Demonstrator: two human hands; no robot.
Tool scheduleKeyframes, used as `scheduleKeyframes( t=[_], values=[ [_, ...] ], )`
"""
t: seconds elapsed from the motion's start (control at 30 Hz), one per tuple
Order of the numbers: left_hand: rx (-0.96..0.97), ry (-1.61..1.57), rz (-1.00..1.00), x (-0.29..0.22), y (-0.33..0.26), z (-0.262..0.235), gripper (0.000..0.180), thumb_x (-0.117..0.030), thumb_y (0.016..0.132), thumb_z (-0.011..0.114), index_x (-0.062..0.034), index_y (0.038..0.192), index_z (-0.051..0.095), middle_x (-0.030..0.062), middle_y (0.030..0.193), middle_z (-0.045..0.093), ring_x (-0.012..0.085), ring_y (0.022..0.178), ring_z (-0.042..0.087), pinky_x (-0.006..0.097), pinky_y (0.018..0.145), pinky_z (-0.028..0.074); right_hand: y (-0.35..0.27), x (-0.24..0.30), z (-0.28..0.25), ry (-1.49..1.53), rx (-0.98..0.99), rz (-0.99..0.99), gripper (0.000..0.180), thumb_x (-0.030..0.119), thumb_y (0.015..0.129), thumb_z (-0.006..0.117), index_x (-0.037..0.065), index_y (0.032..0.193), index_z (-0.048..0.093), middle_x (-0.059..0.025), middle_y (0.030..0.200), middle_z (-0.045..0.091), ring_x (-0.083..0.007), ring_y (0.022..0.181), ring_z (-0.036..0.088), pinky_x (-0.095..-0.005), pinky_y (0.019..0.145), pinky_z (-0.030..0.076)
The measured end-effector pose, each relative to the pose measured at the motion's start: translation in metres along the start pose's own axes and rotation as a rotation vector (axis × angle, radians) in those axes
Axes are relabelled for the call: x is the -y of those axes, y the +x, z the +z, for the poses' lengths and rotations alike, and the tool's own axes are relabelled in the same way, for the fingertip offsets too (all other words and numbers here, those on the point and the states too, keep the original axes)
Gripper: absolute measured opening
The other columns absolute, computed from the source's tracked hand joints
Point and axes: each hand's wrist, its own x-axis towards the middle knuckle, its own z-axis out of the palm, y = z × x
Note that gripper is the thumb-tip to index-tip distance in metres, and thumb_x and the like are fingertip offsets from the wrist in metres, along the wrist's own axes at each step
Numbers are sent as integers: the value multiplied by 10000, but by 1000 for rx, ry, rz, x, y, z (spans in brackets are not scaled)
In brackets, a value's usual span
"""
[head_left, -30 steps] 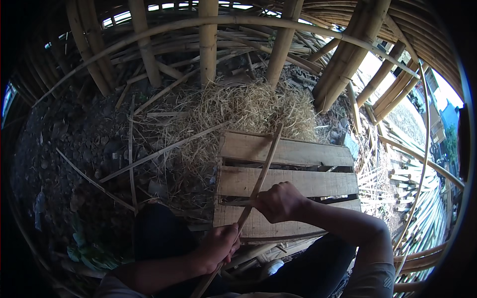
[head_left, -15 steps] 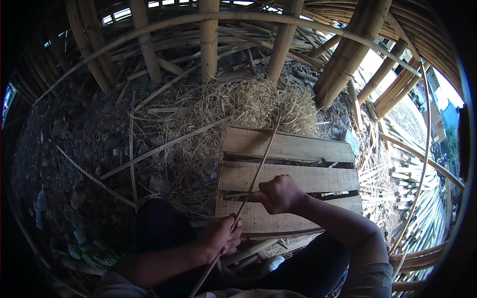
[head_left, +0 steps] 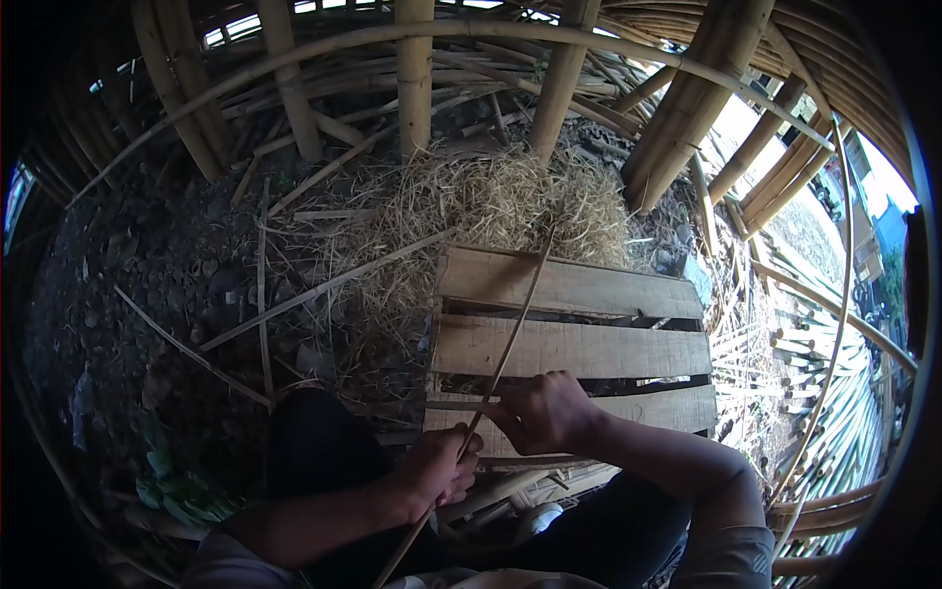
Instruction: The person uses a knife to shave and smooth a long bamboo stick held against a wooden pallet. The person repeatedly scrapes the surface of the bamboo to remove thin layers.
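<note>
A long, thin bamboo strip (head_left: 517, 329) runs slantwise from the lower edge up over the wooden slatted crate. My left hand (head_left: 439, 469) is closed around its lower part, just in front of the crate. Close above it, my right hand (head_left: 549, 412) is a fist with the thumb side toward the strip. From that fist a thin, dark blade (head_left: 456, 404), which looks like a knife's, crosses the strip and points left. The fingers hide its handle. Beneath the strip lies the crate (head_left: 579, 346), its pale boards separated by dark gaps.
Beyond the crate is a heap of straw-like shavings (head_left: 491, 196). Loose bamboo slats (head_left: 329, 290) lie on the stony ground at left. Thick bamboo posts (head_left: 414, 88) and a curved rail stand ahead. Many cut poles (head_left: 834, 412) are stacked at right.
My right hand has moved down the strip toward me, bringing the blade nearer to my left hand. The left hand and the strip have hardly shifted.
</note>
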Motion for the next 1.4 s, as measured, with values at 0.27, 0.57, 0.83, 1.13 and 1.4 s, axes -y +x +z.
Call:
scheduleKeyframes(
  t=[0.27,0.57,0.83,1.13,1.4],
  values=[
    [-2,1,9,2,0,-2,235,-300,1012,351,-151,869,462,-56,535,311,84,387,294,266,371,271,3,5,3,0,-30,-7,347,294,950,648,57,699,608,-124,551,598,-301,454,611,-409,421,482],
    [-16,30,-5,6,-4,2,238,-312,1023,350,-146,887,454,-48,540,323,87,379,300,266,370,274,2,-15,6,-60,-160,-42,411,249,912,701,88,581,520,-79,472,495,-264,398,548,-416,371,431],
    [-12,15,5,7,-4,-6,271,-333,1035,334,-141,891,459,-61,540,318,78,382,302,254,363,269,5,-20,1,-91,-35,81,384,327,960,623,61,684,654,-123,562,626,-297,464,629,-414,431,492],
    [-23,23,5,6,-6,-3,239,-327,1023,358,-147,902,459,-60,547,326,75,390,298,251,364,265,4,-26,4,-63,-62,71,402,355,952,618,80,659,627,-101,521,582,-312,453,608,-416,424,468],
    [-15,23,-6,8,-10,-3,229,-309,1023,340,-157,899,457,-57,551,330,76,388,293,245,364,262,3,-25,1,-95,17,123,409,393,980,571,109,713,692,-98,551,625,-282,471,639,-424,444,497]
  ],
)
